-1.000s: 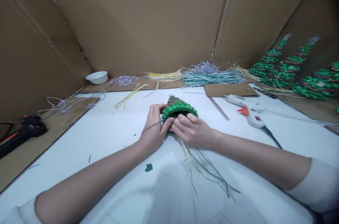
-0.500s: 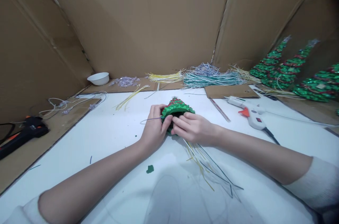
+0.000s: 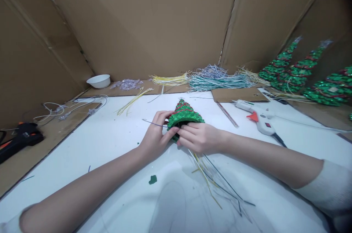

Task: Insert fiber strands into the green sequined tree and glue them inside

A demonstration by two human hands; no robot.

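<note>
The step in hand looks like work inside the hollow bottom of a small green tree [image 3: 184, 111] with red trim — probably tucking or arranging wire in there, though the fingers hide the details. The next move seems to call for a steady grip on the rim from 1 side, and for careful fingertips on the other, so that the loose wires [image 3: 207, 178] are not tugged or bent.

The tree sits between the 2 hands, just above the white table [image 3: 123, 189] or touching it; I cannot tell which. Its tip points away from the person, and its open bottom faces back toward them. The left hand [image 3: 154, 135] grasps the tree's left side, with the thumb at the edge of the opening. The right hand [image 3: 202, 137] covers the right part of that opening with its fingers bent inward; the fingertips are hidden, so I cannot tell whether they pinch anything.

The yellow, white and dark green wires spread out below the right hand toward the person. A thin blue wire [image 3: 154, 123] sticks out to the left, past the left hand's fingers. Nearer the person, a green scrap [image 3: 153, 179] lies on the table — well apart from the tree.
</note>
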